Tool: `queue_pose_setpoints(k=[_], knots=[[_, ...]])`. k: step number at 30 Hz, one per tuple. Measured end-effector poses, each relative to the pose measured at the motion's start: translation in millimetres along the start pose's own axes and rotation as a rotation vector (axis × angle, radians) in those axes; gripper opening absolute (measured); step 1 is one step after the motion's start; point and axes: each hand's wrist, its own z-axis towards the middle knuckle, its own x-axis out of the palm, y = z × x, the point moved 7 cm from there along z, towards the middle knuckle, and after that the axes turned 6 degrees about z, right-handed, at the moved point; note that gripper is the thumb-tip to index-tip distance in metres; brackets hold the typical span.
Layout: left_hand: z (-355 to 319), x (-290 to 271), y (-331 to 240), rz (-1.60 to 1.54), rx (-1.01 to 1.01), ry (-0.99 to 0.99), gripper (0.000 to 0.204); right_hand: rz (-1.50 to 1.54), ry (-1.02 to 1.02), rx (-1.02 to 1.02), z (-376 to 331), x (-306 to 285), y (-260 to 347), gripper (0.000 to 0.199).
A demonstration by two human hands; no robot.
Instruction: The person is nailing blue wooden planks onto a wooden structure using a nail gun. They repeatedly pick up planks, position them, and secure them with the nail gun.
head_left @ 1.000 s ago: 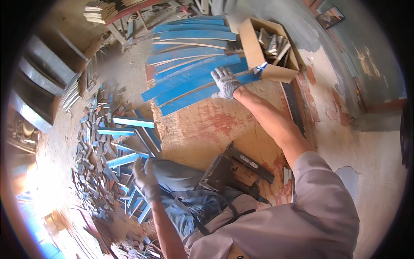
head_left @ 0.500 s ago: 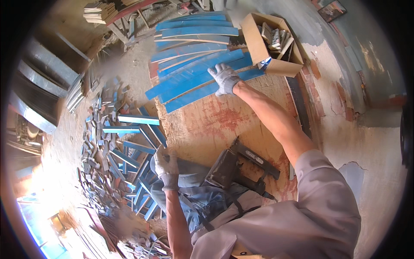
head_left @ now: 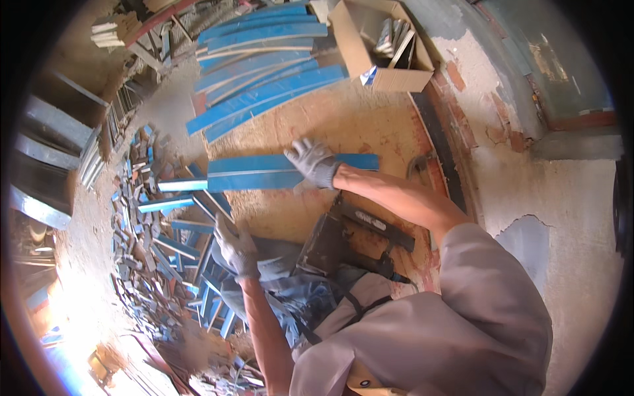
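Observation:
Two long blue-painted wooden strips [head_left: 244,181] lie side by side across the bare plywood board [head_left: 389,135] in front of me. My right hand [head_left: 310,162], in a grey-white knit glove, is closed over them right of their middle, fingers across the far strip and thumb by the near edge. My left hand [head_left: 236,251], gloved alike, hovers above my left knee beside the strips' near-left end. Its fingers are loosely stretched and no object shows in them. A dark nail gun [head_left: 323,244] rests between my lap and the strips, touching neither hand.
More blue strips [head_left: 264,72] lie in a loose stack at the board's far end. A cardboard box [head_left: 353,43] holding bundled pieces stands at the far right, by the peeling wall [head_left: 489,86]. Blue-sided offcuts [head_left: 177,245] and a heap of small scraps [head_left: 132,224] cover the floor at left.
My right hand has drawn two blue strips off the near side of the stack toward me. My left hand stays near my knee. The whole view has shifted slightly.

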Motion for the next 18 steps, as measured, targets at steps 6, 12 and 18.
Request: queue_pose_setpoints(k=[6, 12, 18], knots=[[65.4, 21.8, 23.7, 0.134, -0.033, 0.065, 0.07, 0.082, 0.1, 0.172, -95.7, -4.4, -40.3, 0.104], [142.0, 46.3, 94.3, 0.128, 0.152, 0.115, 0.07, 0.023, 0.013, 0.082, -93.3, -20.9, -65.8, 0.1], [144.3, 82.4, 71.7, -0.009, -0.001, 0.245, 0.059, 0.394, -0.152, 0.777, -159.0, -1.5, -130.8, 0.106]])
